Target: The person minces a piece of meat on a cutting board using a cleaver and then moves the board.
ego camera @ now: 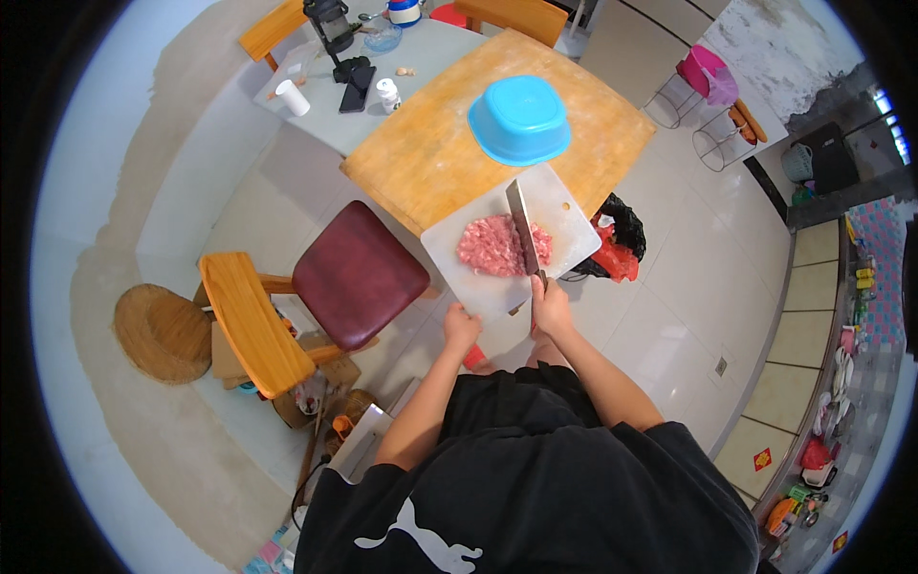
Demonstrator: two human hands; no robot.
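A white plastic cutting board [448, 260] juts over the near edge of a wooden table [401, 154]. Minced raw meat [490, 245] is heaped on it, with a smaller part to the right of a cleaver [521, 222]. My right hand [551, 307] grips the cleaver's handle at the board's near edge; the blade points away from me across the meat. My left hand [461, 327] is closed on the board's near left corner. Beyond the board, a light-blue plastic basin [522, 118] lies upside down on the table.
A chair with a dark red seat [358, 276] stands left of the board. Black and red plastic bags [620, 251] hang or lie beside the table's right side. A grey table [423, 61] behind holds a phone [357, 90], a white bottle [388, 95] and a lantern-like object.
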